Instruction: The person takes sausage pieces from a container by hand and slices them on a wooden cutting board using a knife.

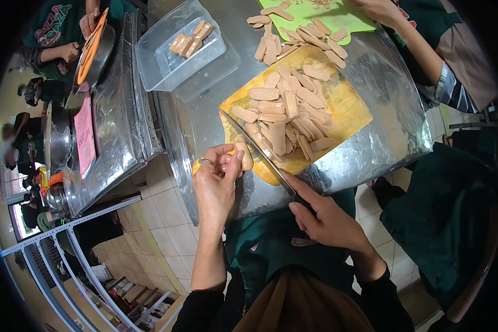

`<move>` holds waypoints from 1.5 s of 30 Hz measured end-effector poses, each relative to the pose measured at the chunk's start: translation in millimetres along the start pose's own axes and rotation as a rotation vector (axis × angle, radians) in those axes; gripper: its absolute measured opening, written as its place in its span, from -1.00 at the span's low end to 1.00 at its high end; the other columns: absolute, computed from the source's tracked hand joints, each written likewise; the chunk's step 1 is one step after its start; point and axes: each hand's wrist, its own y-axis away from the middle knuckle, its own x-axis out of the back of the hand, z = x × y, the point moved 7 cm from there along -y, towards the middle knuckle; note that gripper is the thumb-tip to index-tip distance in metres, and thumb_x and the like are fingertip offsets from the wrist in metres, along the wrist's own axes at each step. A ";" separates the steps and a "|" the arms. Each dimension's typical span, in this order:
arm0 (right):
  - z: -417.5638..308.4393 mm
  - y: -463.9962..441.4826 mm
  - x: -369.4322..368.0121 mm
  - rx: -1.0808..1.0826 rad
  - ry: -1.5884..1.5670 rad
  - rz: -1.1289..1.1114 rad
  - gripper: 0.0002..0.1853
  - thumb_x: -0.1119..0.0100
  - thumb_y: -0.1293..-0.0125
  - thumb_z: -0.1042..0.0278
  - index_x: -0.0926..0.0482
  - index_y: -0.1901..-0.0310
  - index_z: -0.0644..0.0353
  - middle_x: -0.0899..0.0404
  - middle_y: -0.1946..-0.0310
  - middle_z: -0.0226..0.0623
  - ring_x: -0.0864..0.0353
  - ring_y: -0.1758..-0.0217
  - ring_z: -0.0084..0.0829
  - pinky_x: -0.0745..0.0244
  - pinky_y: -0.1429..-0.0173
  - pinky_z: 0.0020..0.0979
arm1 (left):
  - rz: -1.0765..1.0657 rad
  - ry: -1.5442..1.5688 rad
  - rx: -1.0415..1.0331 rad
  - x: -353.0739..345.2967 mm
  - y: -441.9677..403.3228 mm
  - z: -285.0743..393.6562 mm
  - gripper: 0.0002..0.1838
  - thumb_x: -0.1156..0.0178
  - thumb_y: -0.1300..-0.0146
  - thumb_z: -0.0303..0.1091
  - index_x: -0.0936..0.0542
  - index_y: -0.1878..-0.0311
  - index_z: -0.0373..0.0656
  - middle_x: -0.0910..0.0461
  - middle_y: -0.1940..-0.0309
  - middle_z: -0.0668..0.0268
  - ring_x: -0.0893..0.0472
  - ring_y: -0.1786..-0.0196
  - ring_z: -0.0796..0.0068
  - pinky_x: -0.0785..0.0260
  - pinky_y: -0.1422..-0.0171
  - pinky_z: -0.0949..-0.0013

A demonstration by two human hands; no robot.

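My left hand (214, 176), a ring on one finger, pinches a short piece of sausage (245, 157) at the near left edge of the yellow cutting board (351, 108). In my right hand (332, 220) is the handle of a long kitchen knife (256, 145). Its blade slants to the upper left, just right of the held piece, with the index finger stretched along its spine. A heap of flat sausage slices (290, 108) covers much of the board beyond the blade.
At the back left stands a clear plastic box (152, 69) with several sausages (191, 41) inside. More slices (268, 44) spill beside a green cutting board (362, 22), where another person's hand (379, 11) rests. Someone at the left table holds an orange board (93, 50).
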 end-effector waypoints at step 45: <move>-24.6 38.3 -4.4 0.064 0.248 0.083 -0.31 0.01 -0.50 0.45 0.02 -0.57 -0.07 -0.64 0.27 0.05 -0.70 0.29 0.02 -0.60 0.20 -0.08 | -0.128 0.295 0.158 -20.3 -5.4 -10.2 -0.74 -0.25 -0.39 -0.45 -0.41 0.02 -0.37 -0.65 0.45 0.21 -0.62 0.44 0.60 -0.49 0.30 0.55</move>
